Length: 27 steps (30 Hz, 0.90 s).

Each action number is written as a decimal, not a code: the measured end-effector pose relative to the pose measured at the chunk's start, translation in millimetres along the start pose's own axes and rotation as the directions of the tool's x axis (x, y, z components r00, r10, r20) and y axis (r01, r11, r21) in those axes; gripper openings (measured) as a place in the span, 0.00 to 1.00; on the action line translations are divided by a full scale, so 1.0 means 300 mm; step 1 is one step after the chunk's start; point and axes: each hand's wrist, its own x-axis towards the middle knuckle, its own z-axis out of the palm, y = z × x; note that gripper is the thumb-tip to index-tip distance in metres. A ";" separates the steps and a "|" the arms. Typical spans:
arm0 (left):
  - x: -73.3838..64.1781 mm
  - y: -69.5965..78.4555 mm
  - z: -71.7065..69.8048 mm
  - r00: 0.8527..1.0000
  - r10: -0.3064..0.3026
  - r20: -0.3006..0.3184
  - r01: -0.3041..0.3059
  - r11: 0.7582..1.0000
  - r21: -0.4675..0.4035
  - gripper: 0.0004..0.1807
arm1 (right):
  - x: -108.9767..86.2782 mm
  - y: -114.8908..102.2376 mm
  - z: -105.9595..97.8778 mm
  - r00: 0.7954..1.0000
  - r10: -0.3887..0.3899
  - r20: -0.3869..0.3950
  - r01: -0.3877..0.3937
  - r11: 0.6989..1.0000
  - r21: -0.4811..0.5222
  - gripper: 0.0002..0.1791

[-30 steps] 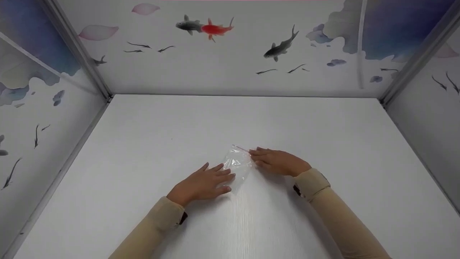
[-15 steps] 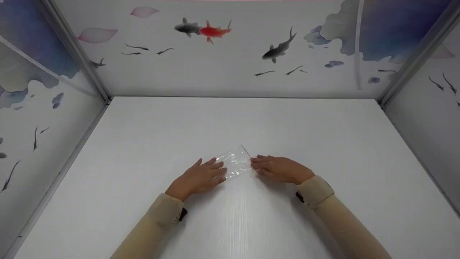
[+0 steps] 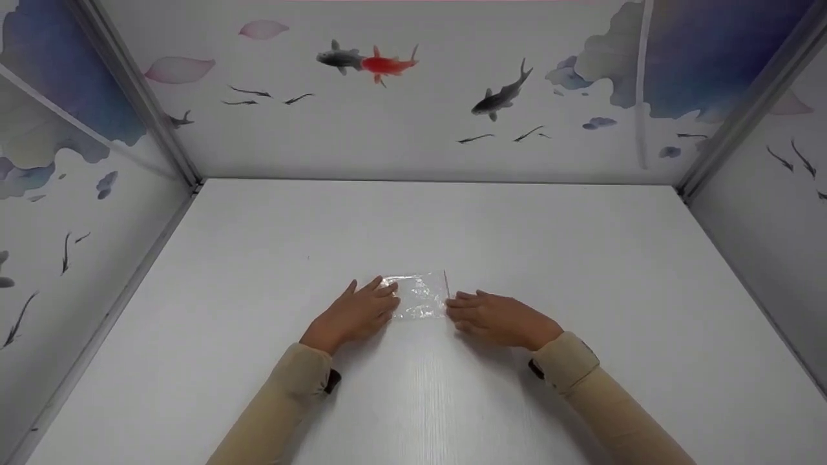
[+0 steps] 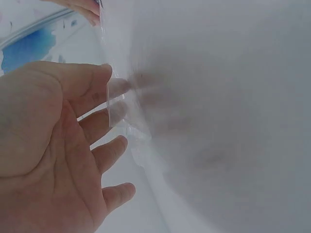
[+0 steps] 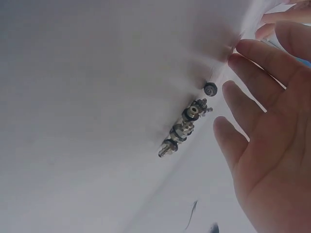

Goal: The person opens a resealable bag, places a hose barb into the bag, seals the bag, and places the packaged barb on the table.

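A small clear zip bag (image 3: pixel 420 296) with a red line along its right edge lies flat on the white table between both hands. My left hand (image 3: pixel 355 313) rests its spread, straight fingers on the bag's left end. In the left wrist view, the clear plastic (image 4: pixel 116 104) crosses the index and middle fingertips. My right hand (image 3: pixel 504 318) lies palm down, its fingertips touching the red-lined edge. The right wrist view shows several small metal fittings (image 5: pixel 182 130) and a dark round piece (image 5: pixel 210 89) near that hand's fingers; the head view does not show them.
The white tabletop (image 3: pixel 413 226) spreads around both hands. Printed panels with fish and petals stand behind it (image 3: pixel 420 129) and on both sides. Grey metal posts (image 3: pixel 730 116) mark the back corners.
The bag has turned clockwise, so its red-lined edge now faces right. My left hand has shifted slightly left and up, and my right hand a little toward the near side.
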 end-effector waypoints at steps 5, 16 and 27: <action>0.005 0.006 0.004 1.000 -0.026 -0.017 0.026 1.000 -0.014 0.21 | -0.005 -0.022 0.007 0.999 -0.032 -0.001 0.032 0.999 -0.037 0.26; 0.029 0.016 -0.006 0.996 -0.003 -0.093 0.001 1.000 -0.019 0.18 | -0.005 -0.010 0.000 1.000 -0.011 -0.022 0.012 0.998 0.064 0.24; 0.067 0.089 -0.009 0.944 -0.017 -0.330 -0.037 0.987 -0.155 0.14 | 0.022 0.037 -0.022 0.977 -0.026 -0.210 0.073 0.974 0.215 0.18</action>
